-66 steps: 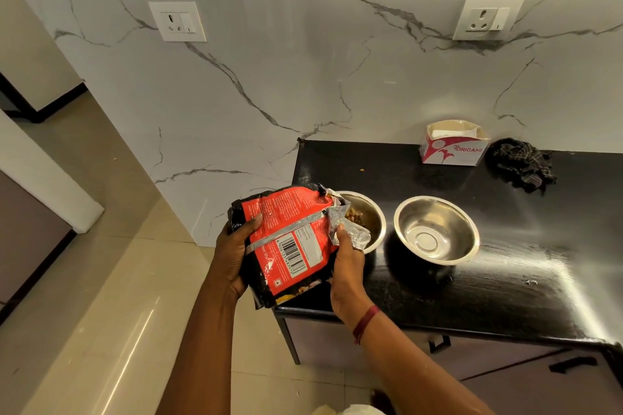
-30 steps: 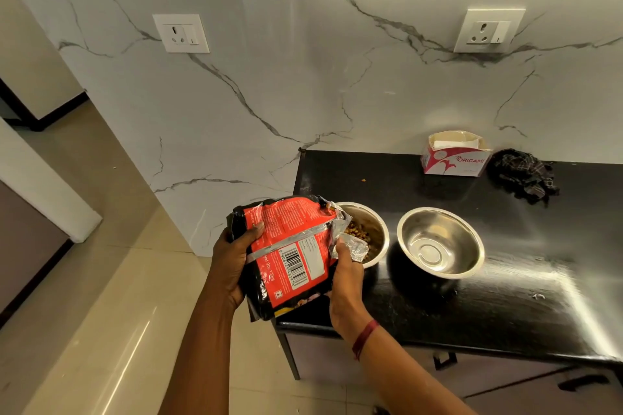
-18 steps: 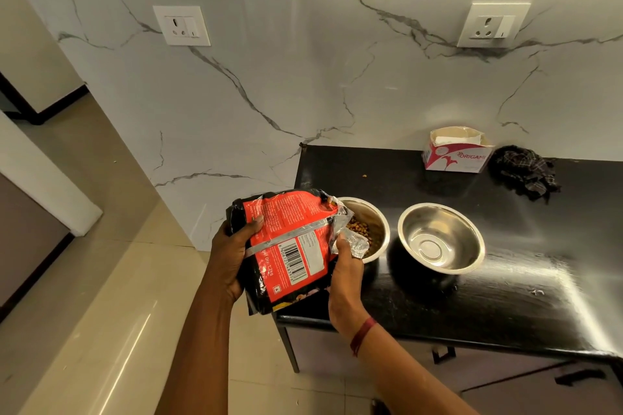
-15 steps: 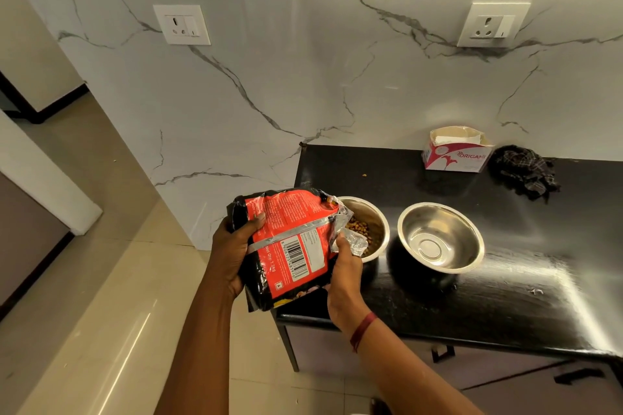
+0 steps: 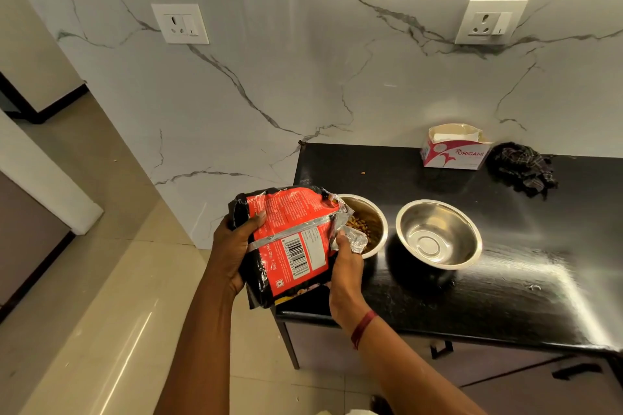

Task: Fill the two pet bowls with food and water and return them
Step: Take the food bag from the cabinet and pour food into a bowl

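Bag (image 5: 286,242): "Net Qty 1.2kg"; box (image 5: 453,153): "ORIGAMI".

A glossy black countertop (image 5: 505,296) carries an upright, empty steel bowl (image 5: 438,234) near its front edge. Just left of that bowl, close but apart, stands a second steel bowl (image 5: 374,212) holding brown kibble (image 5: 358,224), its left side hidden. Behind the empty bowl, at the back edge, sits an open red-and-white tissue box (image 5: 453,153). Behind and right of it lies a crumpled dark checked cloth (image 5: 521,167). Behind and left of it lies a single stray pellet (image 5: 362,173).
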